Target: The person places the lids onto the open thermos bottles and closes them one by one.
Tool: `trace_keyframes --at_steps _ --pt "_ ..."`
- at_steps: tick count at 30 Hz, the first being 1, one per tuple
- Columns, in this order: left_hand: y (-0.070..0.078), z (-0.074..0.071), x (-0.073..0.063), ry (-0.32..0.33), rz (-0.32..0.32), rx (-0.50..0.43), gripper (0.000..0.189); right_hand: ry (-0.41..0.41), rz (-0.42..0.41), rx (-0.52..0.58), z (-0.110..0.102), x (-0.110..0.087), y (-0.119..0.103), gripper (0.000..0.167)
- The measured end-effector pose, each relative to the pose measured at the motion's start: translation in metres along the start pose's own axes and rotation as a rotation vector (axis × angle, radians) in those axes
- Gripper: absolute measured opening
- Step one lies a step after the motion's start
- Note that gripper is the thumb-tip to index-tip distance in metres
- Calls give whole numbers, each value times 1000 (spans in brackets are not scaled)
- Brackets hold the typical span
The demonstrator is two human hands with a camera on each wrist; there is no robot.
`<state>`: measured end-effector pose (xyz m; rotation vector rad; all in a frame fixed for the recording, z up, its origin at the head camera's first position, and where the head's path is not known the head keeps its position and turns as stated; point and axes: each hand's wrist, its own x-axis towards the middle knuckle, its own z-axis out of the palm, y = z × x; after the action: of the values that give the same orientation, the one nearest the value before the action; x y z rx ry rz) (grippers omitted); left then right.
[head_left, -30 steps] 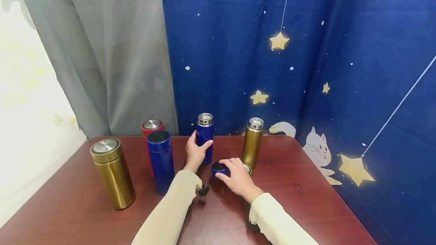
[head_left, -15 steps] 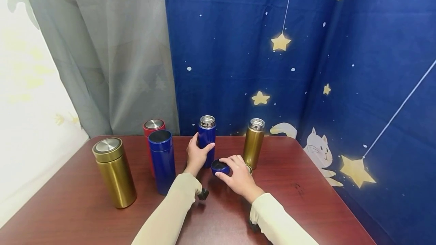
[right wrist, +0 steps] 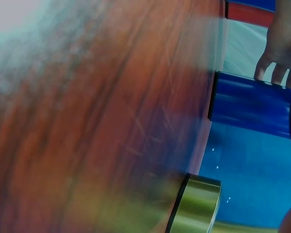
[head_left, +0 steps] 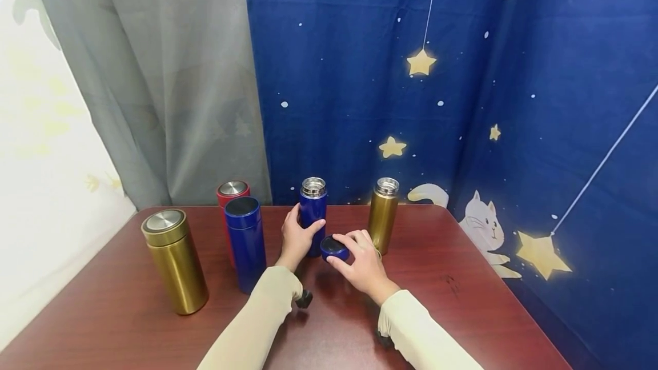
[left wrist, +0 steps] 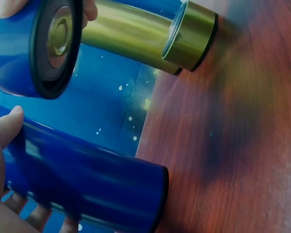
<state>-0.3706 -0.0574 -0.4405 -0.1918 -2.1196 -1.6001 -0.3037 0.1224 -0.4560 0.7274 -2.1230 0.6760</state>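
My left hand (head_left: 297, 238) grips the body of a blue thermos flask (head_left: 314, 210), which stands upright with its steel mouth uncovered. In the left wrist view, the thumb and fingers curl round this flask (left wrist: 87, 174). My right hand (head_left: 362, 264) pinches a blue lid (head_left: 334, 248) by its side, dark top up, just right of the flask. The left wrist view shows the lid (left wrist: 12, 58) raised off the table, its underside facing the wood. Behind the right hand stands an uncapped gold flask (head_left: 383, 218); its gold lid (left wrist: 196, 36) sits on the table beside it.
Three capped flasks stand to the left: a gold one (head_left: 177, 267), a blue one (head_left: 245, 253) and a red one (head_left: 226, 198) partly behind the blue. The reddish-brown table (head_left: 462, 313) ends at a blue star-patterned curtain (head_left: 349, 73) and a grey one (head_left: 200, 84).
The blue lid has come up slightly in my right hand and tilted a little. My left hand has brought the uncapped blue flask slightly nearer and to the right.
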Motion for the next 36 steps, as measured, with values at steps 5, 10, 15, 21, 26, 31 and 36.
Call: trace_keyframes --at_steps 5,10,15,21,26,31,36 --pt "-1 -3 -2 -6 26 28 81 37 2 5 0 1 -1 48" --pt "0 -5 -6 -15 46 48 81 70 -6 -6 1 1 0 48" --pt "1 -6 -10 -20 47 64 80 112 -11 4 1 1 0 46" --pt "1 -6 -11 -20 34 47 80 162 -14 29 1 6 -1 46" --pt "1 -5 -13 -34 9 22 77 198 -29 47 1 11 -2 47" --pt "1 -6 -15 -38 16 6 76 232 -51 64 2 14 -2 49" --pt "-1 -5 -17 -45 32 -17 76 250 -64 64 0 18 1 47"
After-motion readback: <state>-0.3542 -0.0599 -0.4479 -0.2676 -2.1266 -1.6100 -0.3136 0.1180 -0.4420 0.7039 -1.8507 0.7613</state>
